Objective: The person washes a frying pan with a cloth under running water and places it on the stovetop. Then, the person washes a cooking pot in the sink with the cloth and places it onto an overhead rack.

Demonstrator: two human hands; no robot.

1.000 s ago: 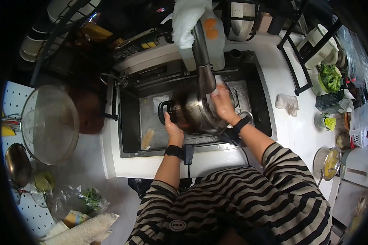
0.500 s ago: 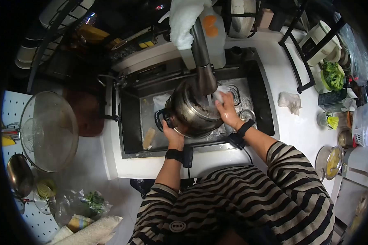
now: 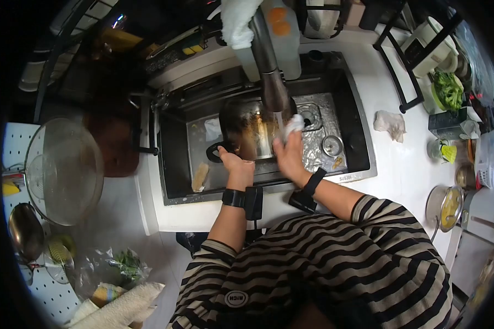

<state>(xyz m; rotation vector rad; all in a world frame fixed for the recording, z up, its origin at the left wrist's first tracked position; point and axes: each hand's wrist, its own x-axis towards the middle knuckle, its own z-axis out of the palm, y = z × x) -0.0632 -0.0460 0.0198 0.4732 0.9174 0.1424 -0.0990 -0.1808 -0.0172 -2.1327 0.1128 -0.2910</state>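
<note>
A metal pot (image 3: 252, 127) with brown, scorched-looking patches on its side is tilted inside the dark sink (image 3: 173, 181). My left hand (image 3: 239, 167) is closed at its black handle (image 3: 214, 153), on the pot's near left. Water runs from the faucet (image 3: 273, 93) just above the pot. At the pot's right side, my right hand (image 3: 291, 156) grips a white wad (image 3: 295, 124), either a cloth or a soft sponge; which one I cannot tell. The pot's inside is hidden from me.
A tan block (image 3: 200, 177) lies at the sink's left and a round metal strainer (image 3: 332, 145) at its right. On the right counter sit a crumpled white cloth (image 3: 389, 125) and a small pot (image 3: 438, 205). A large mesh sieve (image 3: 66, 170) hangs at left.
The pot has rolled over, so its scorched side now shows instead of its rounded, shiny face. My right hand has shifted left and slightly down with the white wad.
</note>
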